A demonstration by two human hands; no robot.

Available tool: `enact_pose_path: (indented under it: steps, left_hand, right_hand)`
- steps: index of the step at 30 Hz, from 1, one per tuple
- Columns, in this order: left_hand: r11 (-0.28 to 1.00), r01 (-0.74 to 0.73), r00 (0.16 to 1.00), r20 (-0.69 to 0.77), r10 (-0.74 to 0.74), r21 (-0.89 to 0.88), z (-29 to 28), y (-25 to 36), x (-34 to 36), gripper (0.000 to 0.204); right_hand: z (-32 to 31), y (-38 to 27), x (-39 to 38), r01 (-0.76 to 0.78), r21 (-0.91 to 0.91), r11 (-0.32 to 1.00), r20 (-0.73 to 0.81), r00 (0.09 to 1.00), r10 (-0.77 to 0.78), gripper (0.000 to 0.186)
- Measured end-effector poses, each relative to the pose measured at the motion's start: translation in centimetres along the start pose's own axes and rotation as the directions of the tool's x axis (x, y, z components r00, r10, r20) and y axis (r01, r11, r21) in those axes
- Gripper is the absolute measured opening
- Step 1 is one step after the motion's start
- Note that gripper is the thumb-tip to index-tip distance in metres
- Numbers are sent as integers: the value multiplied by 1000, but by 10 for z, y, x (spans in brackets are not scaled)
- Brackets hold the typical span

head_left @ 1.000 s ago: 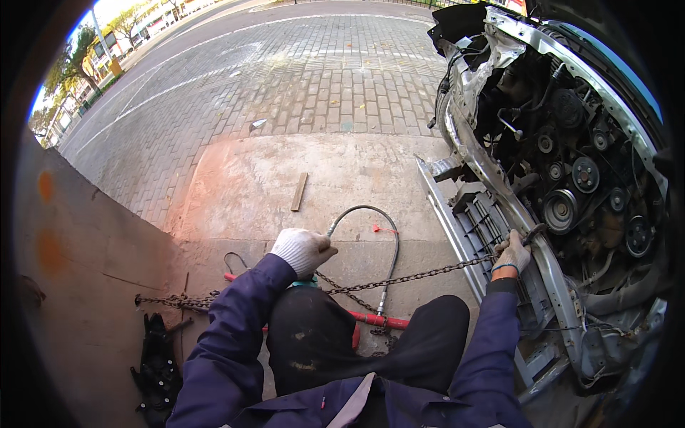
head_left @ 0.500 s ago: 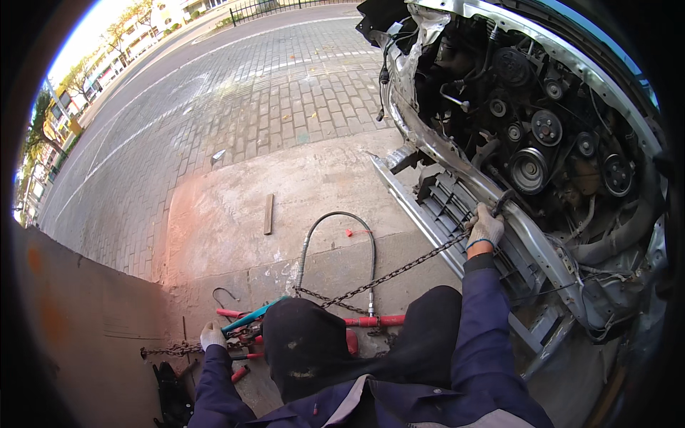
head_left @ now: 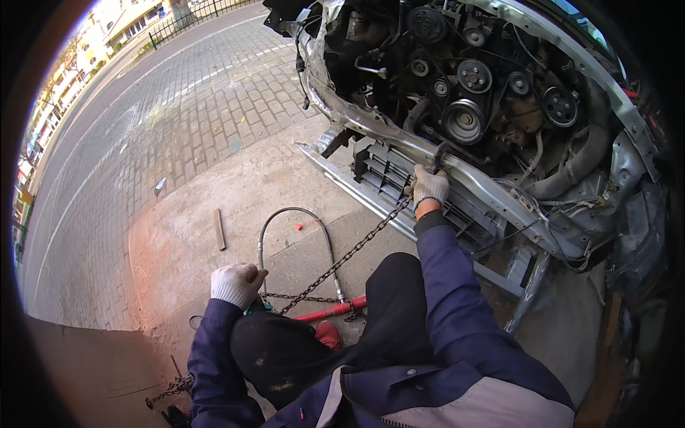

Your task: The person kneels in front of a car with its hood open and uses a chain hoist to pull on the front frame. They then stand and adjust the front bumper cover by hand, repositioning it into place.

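My right hand (head_left: 431, 185), in a pale work glove, is closed around the end of a rusty chain, at a dark hook (head_left: 440, 154). That hook lies against the silver front crossmember (head_left: 479, 187) of a stripped vehicle. From the hand the chain (head_left: 367, 237) runs taut down and left toward my knees. My left hand (head_left: 238, 284), also gloved, is a fist raised above my left knee; what it holds, if anything, is hidden. Just below it shows a bit of teal (head_left: 258, 305). A red bar (head_left: 330, 312) lies between my legs, with chain around it.
A looped black hose (head_left: 289, 210) joins the red bar. Beyond it lie a wooden strip (head_left: 219, 230) and a small red cap (head_left: 299, 227). An exposed engine with pulleys (head_left: 464, 122) fills the upper right. A low wall (head_left: 78, 364) stands at left, with more chain (head_left: 170, 389) beside it.
My left hand has come up and right from the chain and teal piece near the wall to above my knee. My right hand stays by the crossmember with the chain; the view has shifted right.
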State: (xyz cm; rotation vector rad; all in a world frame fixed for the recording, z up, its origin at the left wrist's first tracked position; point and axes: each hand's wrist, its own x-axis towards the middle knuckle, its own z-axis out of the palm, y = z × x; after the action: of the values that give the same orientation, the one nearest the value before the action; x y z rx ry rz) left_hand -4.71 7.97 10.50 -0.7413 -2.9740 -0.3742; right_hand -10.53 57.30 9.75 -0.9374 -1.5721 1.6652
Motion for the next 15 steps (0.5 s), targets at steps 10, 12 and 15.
enact_pose_path:
  steps: [10,12,15]
  left_hand:
    - [360,750,383,-79,-920,-555,71,-192,-252,55]
    - [267,855,303,10,-953,-445,80,-202,-270,56]
    - [387,922,388,-56,-920,31,63,-190,-233,61]
  right_hand:
    - [6,9,3,-17,-101,995,-100,995,6,38]
    - [7,16,9,2,-175,985,-116,993,-22,39]
    - [8,26,18,6,-247,969,-161,986,-47,40]
